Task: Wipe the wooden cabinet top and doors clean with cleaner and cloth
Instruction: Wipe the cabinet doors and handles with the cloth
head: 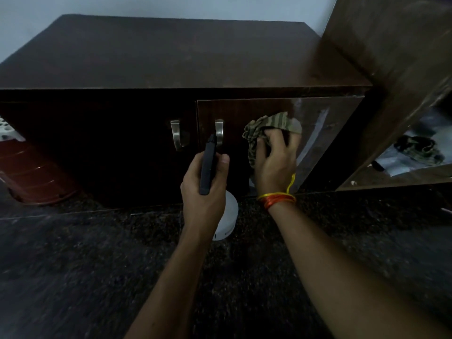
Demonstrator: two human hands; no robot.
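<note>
A low dark wooden cabinet [171, 59] stands against the wall, with two doors and metal handles [175, 135]. My right hand [274, 162] grips a bunched striped green cloth [269, 126] and presses it on the right door [330, 133], to the right of that door's handle [219, 132]. My left hand [205, 189] holds a spray bottle by its black trigger head [208, 165], in front of the gap between the doors. The bottle's white body [228, 216] shows below my hand. Wet streaks shine on the right door.
A reddish plastic object [31, 177] sits on the floor at the left. A tall wooden panel [396, 69] rises at the right, with a glossy surface [415, 148] below it. The dark speckled floor [97, 277] spreads in front of the cabinet.
</note>
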